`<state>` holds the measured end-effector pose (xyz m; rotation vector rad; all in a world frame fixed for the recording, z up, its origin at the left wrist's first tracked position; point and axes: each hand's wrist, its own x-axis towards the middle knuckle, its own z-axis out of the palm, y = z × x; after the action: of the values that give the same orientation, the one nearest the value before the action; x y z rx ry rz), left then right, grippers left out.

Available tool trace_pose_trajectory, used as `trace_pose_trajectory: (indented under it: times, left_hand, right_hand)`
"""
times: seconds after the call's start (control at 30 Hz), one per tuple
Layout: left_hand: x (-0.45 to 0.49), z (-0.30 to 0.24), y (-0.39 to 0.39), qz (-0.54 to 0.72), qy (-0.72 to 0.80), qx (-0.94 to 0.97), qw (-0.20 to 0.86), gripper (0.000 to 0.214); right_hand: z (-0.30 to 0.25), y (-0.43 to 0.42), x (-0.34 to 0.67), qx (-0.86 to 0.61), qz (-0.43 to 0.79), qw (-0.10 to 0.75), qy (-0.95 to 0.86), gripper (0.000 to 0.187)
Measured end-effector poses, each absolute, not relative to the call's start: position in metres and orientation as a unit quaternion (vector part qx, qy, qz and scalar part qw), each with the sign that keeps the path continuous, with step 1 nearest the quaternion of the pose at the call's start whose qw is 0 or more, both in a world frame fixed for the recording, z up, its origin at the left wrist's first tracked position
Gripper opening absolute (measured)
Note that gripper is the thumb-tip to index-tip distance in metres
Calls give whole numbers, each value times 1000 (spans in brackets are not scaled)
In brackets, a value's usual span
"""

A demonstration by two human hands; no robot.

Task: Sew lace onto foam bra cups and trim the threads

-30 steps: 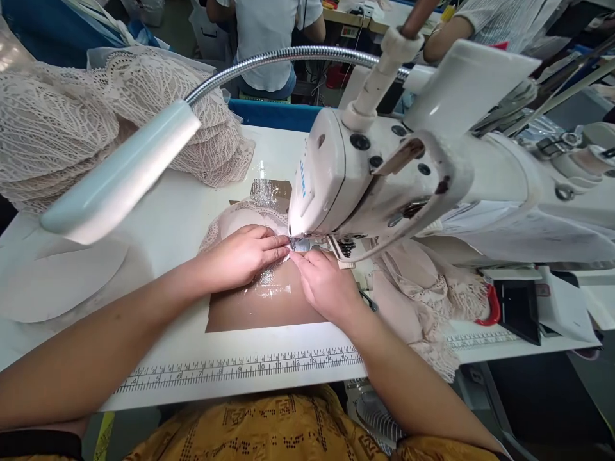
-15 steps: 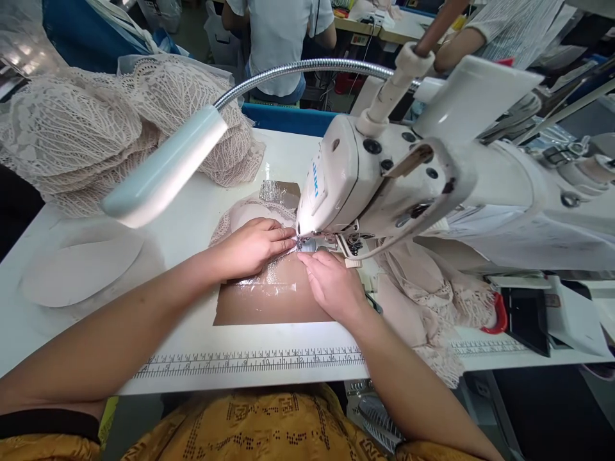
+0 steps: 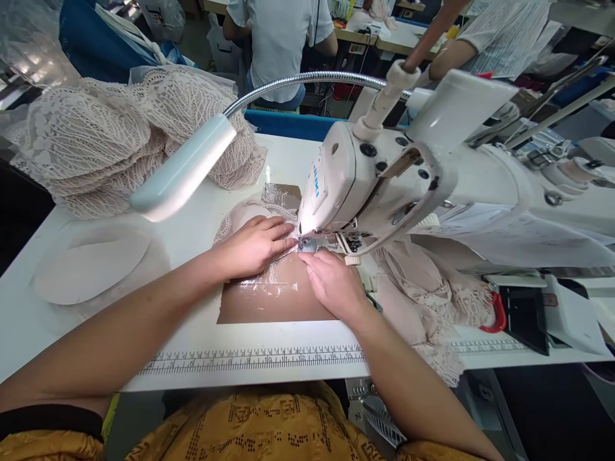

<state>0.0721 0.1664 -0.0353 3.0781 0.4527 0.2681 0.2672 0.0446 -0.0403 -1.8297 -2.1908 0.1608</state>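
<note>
White worktable (image 3: pixel 298 336) lying smooth, printed ruler (image 3: pixel 250 360) running along front edge. Left hand (image 3: pixel 252 246) lying flat, fingers stretched, pressing pale lace piece (image 3: pixel 240 214) onto glossy brown sheet (image 3: pixel 269 301) at foot of white sewing machine (image 3: pixel 384 173). Right hand (image 3: pixel 336 285) pressing flat just beside, fingertips nearly meeting left's, gripping nothing. Netted lace pile (image 3: pixel 96 141) bulking far left; bare tabletop opening between, oval pad (image 3: pixel 91 269) resting there

Lace piece (image 3: pixel 240 214): pale blush-beige, openwork net.
Lace pile (image 3: pixel 96 141): same blush-beige, veined mesh.
Sewing machine (image 3: pixel 346 186): white, blue lettering.
Table (image 3: pixel 192 243): white, with black printed ruler scale (image 3: pixel 250 360).
Inset panel (image 3: pixel 269 304): glossy brown.
Lamp head (image 3: pixel 185 169): pale blue.
Garment (image 3: pixel 269 429): mustard yellow, dark dotted motifs.
</note>
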Motion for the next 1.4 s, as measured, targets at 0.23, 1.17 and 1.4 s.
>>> trace_pose_trajectory:
  times: [0.23, 1.17, 1.4]
  left_hand:
    - [68, -13, 143, 26, 232, 972, 16, 31]
    - [76, -32, 136, 93, 152, 981, 72, 41]
    - [77, -33, 140, 87, 166, 981, 57, 43]
  right_hand:
    - [-43, 45, 271, -634, 82, 206, -740, 32]
    - [-46, 45, 263, -618, -45, 110, -777, 34]
    - [-45, 42, 265, -618, -47, 129, -774, 31]
